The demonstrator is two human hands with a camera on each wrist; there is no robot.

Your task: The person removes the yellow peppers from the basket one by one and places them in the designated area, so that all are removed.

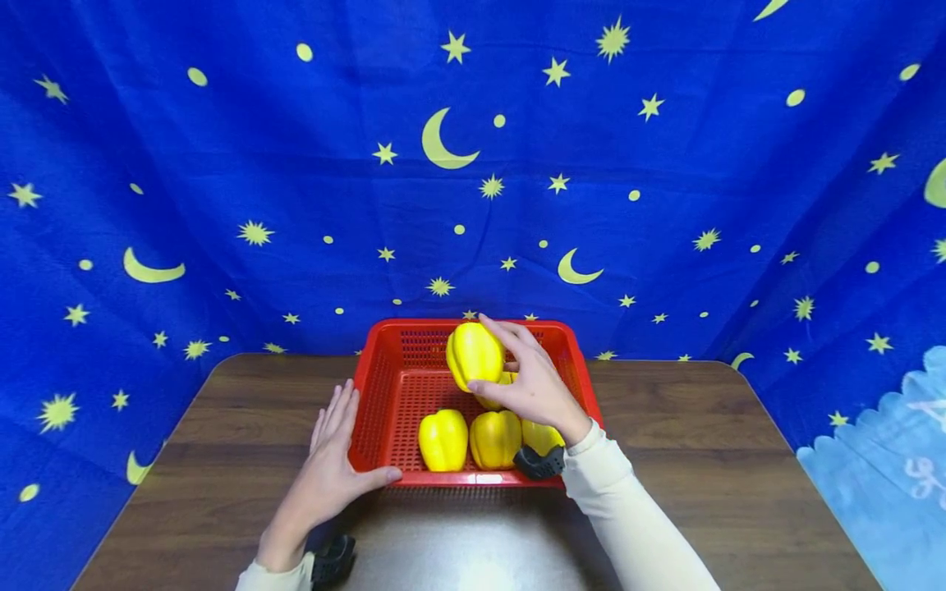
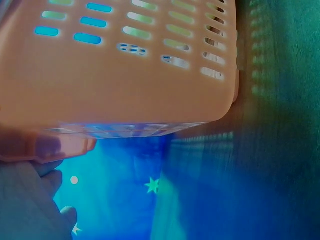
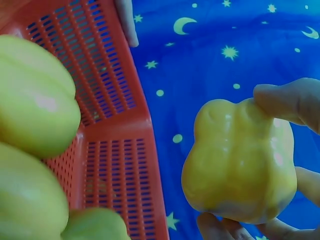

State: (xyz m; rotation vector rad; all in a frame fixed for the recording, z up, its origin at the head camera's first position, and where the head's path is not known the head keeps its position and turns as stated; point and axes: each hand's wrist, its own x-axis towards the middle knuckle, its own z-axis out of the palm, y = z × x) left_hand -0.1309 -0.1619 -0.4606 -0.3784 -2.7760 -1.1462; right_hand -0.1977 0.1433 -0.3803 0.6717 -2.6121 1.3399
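My right hand (image 1: 534, 377) grips a yellow bell pepper (image 1: 475, 356) between thumb and fingers, holding it above a red plastic basket (image 1: 473, 478). In the right wrist view the pepper (image 3: 239, 162) shows its lobed end, with fingertips around its sides. Several more yellow bell peppers (image 1: 443, 441) lie in the front and right part of the basket, some partly hidden by my right hand and wrist. At the basket's left side, my left hand (image 1: 334, 460) has its fingers extended, the thumb lying on the front left corner of the rim.
The basket stands on a brown wooden table (image 1: 244, 460), near its back edge. Behind and beside the table hangs a blue cloth (image 1: 473, 205) with yellow moons and stars. A light blue scalloped cloth (image 1: 887, 468) hangs at the right.
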